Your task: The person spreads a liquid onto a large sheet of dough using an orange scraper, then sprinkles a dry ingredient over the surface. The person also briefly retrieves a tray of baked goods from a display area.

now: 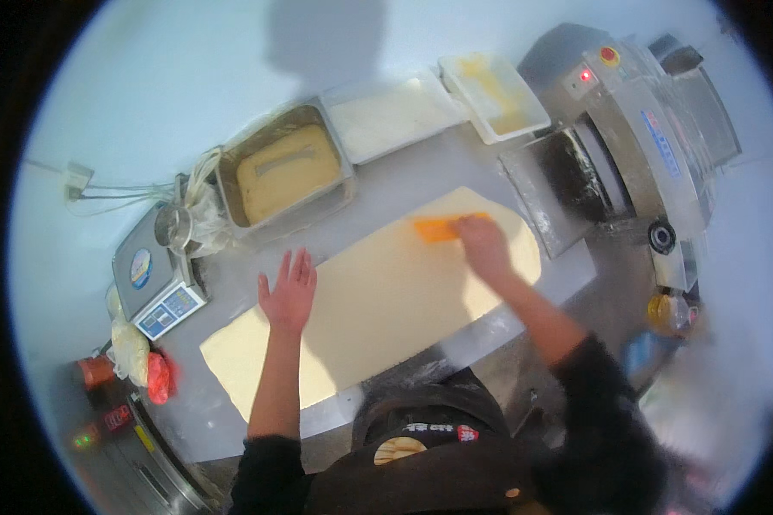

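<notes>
A long, pale sheet of dough (378, 287) lies flat across the worktable, rounded at its far right end. My right hand (485, 247) is closed around one end of an orange scraper (438, 228), held over the right part of the dough. The scraper looks slightly smeared by motion; I cannot tell whether it touches the surface. My left hand (288, 293) has its fingers spread, by the dough's far left edge, holding nothing. Whether that palm rests on the sheet or hovers above it is unclear.
Behind the dough stand a metal bin (345, 182) of tan powder, a tray of white flour (395, 116) and a white tray with yellow residue (494, 94). A digital scale (159, 275) sits at left, beside a red bag (159, 378). A dough-rolling machine (627, 129) flanks the right.
</notes>
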### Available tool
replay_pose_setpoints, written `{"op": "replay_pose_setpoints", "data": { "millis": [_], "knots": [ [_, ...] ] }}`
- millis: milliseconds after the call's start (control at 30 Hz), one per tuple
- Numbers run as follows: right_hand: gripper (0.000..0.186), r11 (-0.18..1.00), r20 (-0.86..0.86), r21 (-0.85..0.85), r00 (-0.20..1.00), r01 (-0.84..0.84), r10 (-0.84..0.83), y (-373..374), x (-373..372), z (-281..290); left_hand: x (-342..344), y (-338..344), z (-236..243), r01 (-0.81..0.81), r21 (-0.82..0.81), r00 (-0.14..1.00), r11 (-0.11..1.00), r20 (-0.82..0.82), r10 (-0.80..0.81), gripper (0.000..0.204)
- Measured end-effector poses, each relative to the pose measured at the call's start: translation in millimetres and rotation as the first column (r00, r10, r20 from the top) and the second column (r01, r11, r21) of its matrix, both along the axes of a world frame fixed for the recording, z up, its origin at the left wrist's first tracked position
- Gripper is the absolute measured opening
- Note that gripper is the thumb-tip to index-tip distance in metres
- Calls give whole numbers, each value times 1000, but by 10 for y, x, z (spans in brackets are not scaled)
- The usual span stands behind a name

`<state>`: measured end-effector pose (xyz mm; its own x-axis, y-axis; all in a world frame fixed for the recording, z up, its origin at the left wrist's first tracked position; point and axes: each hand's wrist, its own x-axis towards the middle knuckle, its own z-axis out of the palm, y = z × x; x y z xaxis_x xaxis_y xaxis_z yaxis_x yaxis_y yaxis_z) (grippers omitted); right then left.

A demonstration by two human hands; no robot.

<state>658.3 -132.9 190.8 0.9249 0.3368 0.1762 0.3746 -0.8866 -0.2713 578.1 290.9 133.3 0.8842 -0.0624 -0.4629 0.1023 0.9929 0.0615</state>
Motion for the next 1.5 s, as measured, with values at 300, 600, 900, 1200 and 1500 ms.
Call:
{"op": "replay_pose_setpoints", "data": {
  "millis": [300, 600, 900, 1200, 1500],
  "knots": [
    [35, 978, -82, -117, 983, -174, 165, -691, 791, -457, -2220, -897, 151, 86, -65, 934, 994, -343, -103, 73],
    [31, 925, -271, -315, 914, 212, -302, -456, -1109, -411, -2591, -621, 92, 103, -19, 899, 995, -425, -101, 67],
    [34, 767, -880, 316, 474, 559, 18, 1341, -1990, -213, -2733, -302, 135, 40, -125, 888, 991, -451, -93, 66],
    [40, -115, -493, 228, 217, 967, 842, 1267, -1224, 75, -3025, -115, 132, -125, -133, 884, 983, -466, 49, 63],
    [43, 583, -649, 725, 646, 367, 401, 2300, 1104, 641, -1810, 84, 68, -118, -44, 968, 992, -228, 105, 64]
  ]
}}
